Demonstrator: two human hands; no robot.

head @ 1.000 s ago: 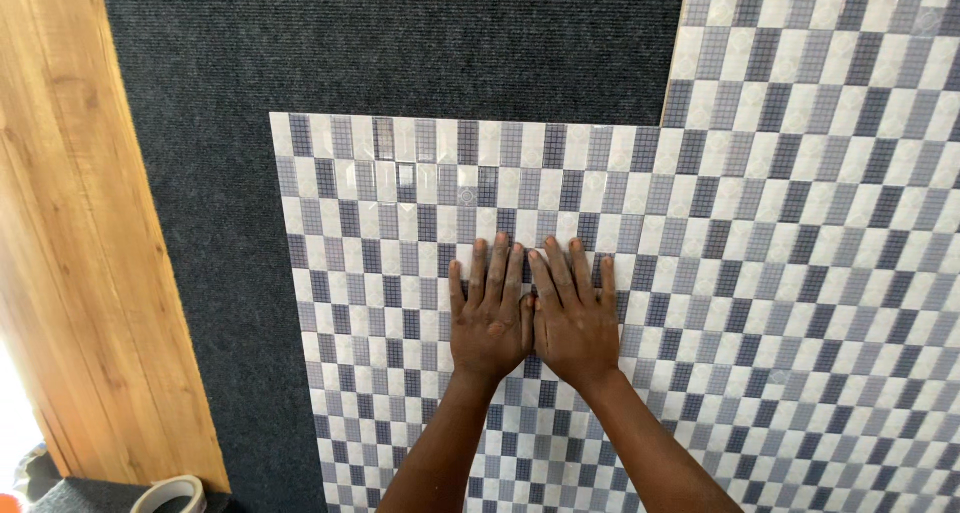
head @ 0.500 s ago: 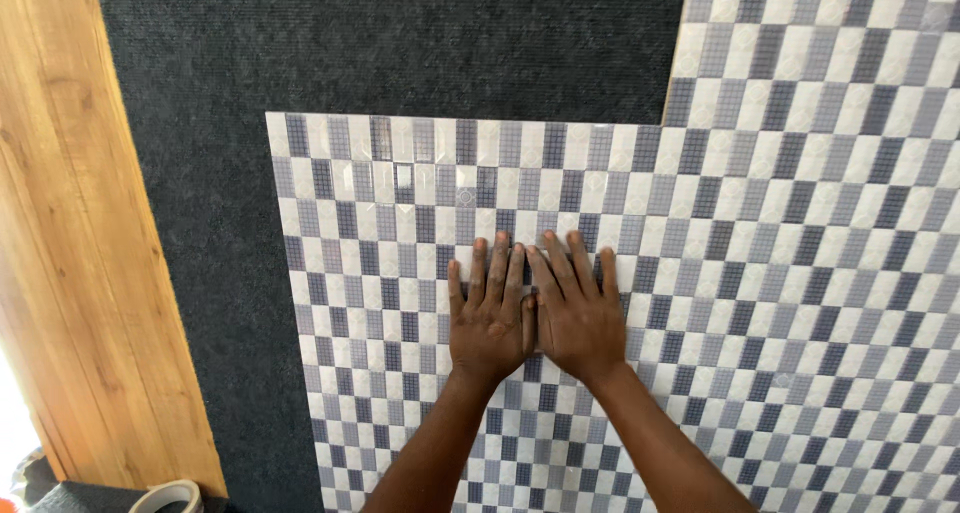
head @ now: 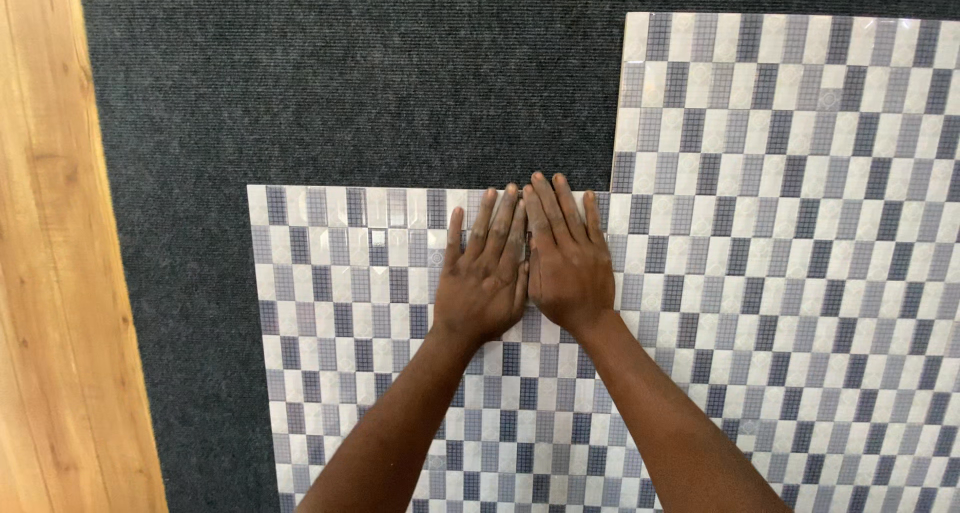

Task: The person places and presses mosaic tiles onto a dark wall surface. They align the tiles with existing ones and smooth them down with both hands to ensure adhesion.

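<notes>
Both hands lie flat, side by side, on a checkered tile (head: 350, 313) patterned in white, grey and mauve squares. My left hand (head: 485, 278) and my right hand (head: 565, 258) press palm-down near the tile's far edge, fingers spread slightly, holding nothing. The right hand's fingertips reach that far edge. A second tile of the same pattern (head: 800, 173) lies to the right and extends farther away, its left edge next to my right hand.
Dark grey carpet (head: 350, 83) lies under and beyond the tiles. A light wooden strip (head: 50, 273) runs along the left side.
The view has shifted: the hands now sit near the tile's far edge instead of its middle. They remain flat and together on the tile.
</notes>
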